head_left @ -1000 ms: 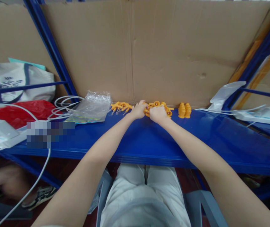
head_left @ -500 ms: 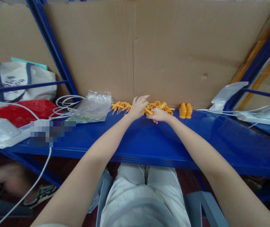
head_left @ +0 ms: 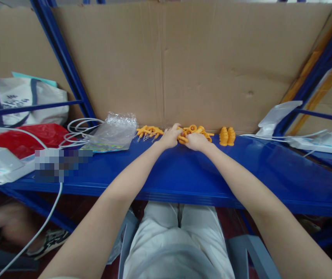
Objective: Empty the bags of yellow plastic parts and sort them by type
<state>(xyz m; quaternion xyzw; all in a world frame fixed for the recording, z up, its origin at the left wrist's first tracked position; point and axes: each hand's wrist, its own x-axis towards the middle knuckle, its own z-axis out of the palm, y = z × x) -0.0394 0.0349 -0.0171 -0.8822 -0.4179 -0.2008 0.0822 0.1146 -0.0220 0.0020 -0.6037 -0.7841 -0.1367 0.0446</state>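
My left hand (head_left: 170,137) is closed with bent fingers around the left end of a pile of orange plastic parts (head_left: 201,130), several with round, cup-like openings. Just right of it, my right hand (head_left: 197,142) is curled into a grip. Between the two hands an orange plastic part (head_left: 182,138) shows, touching the fingers of both; its full shape is hidden. Left of my left hand lie several orange-handled corkscrews (head_left: 150,131) with metal spirals. Two ribbed orange pieces (head_left: 227,136) stand upright side by side to the right of the pile.
A blue shelf (head_left: 183,174) carries everything, with a cardboard panel (head_left: 212,66) behind. A clear plastic bag (head_left: 110,133), white cables, a power strip (head_left: 14,168) and a red bag (head_left: 38,137) lie left. Another power strip (head_left: 323,144) is right. A person's leg (head_left: 11,221) shows lower left.
My left hand's fingers were spread above the parts; they have come down and closed in at the pile. My right hand has shifted slightly and stays curled.
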